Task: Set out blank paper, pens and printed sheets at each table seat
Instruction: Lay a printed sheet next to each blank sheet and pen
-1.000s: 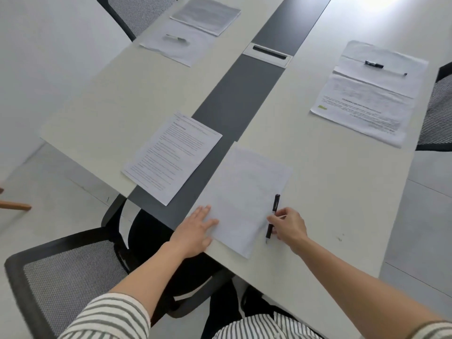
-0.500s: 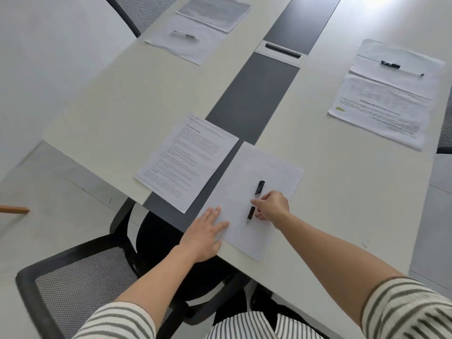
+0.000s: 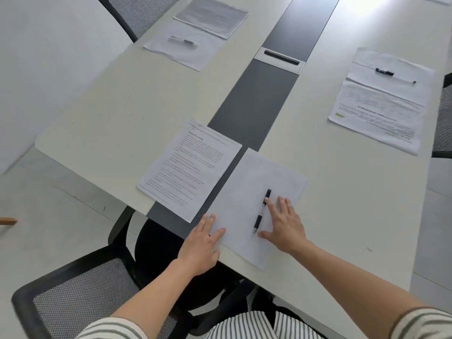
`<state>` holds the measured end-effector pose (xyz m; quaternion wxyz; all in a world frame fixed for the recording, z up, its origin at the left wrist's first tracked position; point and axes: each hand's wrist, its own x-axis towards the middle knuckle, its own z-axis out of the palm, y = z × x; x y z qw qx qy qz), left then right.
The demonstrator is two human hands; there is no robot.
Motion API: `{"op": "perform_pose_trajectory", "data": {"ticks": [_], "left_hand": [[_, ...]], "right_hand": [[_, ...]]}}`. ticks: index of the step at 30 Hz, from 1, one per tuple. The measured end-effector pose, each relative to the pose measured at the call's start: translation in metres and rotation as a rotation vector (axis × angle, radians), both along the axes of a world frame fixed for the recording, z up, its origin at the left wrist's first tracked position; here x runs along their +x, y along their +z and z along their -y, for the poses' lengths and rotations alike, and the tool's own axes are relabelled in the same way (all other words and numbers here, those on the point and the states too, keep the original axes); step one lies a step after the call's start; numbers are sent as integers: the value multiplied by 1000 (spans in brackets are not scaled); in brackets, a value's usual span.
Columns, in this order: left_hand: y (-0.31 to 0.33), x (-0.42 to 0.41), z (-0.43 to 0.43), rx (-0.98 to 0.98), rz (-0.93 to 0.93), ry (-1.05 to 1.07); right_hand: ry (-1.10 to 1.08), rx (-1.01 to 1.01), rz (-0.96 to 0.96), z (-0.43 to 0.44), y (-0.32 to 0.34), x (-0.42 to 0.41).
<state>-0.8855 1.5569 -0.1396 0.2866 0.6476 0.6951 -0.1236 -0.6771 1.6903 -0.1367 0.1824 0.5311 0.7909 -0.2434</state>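
Pen (image 3: 261, 211) lies on blank sheet (image 3: 259, 199) at near seat, long axis running away from bench (image 3: 342, 192) edge, tip toward person. Right hand (image 3: 285, 226) nearer: open, flat, fingers spread, index fingertip touching cap end, gripping nothing. Left hand (image 3: 201, 243) open, pressed flat on sheet's near-left corner. Printed sheet (image 3: 189, 167) just left of blank sheet. Judgement: seat appears complete; release pending.

The room is bright with soft daylight. A white glare spot washes out the far right part of the surface (image 3: 381, 11). Shadows are pale and thin. The far pen (image 3: 182, 41) at the top left looks smeared and blurry. Straight edges bend a little near the picture's sides. The near paper's print looks fuzzy.
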Motion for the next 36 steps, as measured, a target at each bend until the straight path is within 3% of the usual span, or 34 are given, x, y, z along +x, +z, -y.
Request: {"op": "perform_pose_trajectory", "data": {"ticks": [6, 11, 16, 36], "left_hand": [[9, -25, -11, 229, 11, 277], [2, -85, -23, 154, -55, 465], [-9, -97, -18, 9, -89, 458], [-3, -94, -20, 18, -113, 421]], "right_hand": [[25, 34, -7, -4, 6, -5], [101, 145, 1, 11, 11, -23], [21, -17, 74, 13, -1, -39], [-4, -9, 100, 8, 0, -45]]}}
